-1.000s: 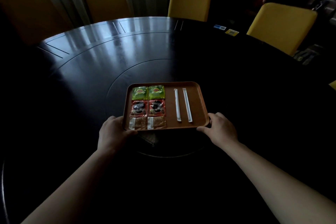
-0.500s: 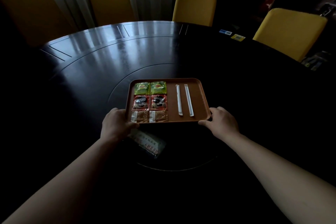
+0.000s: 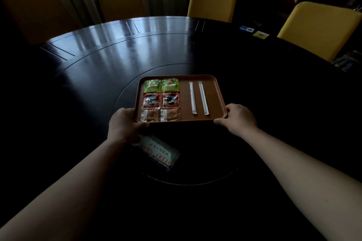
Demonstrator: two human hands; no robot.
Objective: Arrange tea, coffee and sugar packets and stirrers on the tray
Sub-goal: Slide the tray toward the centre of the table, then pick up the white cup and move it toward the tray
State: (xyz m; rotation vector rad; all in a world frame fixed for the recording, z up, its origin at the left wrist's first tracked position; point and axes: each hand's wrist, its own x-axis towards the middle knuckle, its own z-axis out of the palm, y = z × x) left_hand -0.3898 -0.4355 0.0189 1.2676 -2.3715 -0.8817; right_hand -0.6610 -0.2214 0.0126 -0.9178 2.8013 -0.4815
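A brown tray [image 3: 213,92] lies on the dark round table. On its left half sit two green tea packets [image 3: 161,85], two red coffee packets [image 3: 160,100] below them, and two brown sugar packets [image 3: 160,115] nearest me. Two white wrapped stirrers [image 3: 197,97] lie side by side on the right half. My left hand [image 3: 123,125] grips the tray's near left corner. My right hand [image 3: 238,118] grips its near right corner.
A printed card [image 3: 159,152] lies on the table just below the tray, partly under my left wrist. Yellow chairs [image 3: 212,2] ring the far side. Small blue and yellow cards [image 3: 254,32] lie at the far right edge.
Both hands have pushed the tray away from me across the table, uncovering the printed card that was beneath it.
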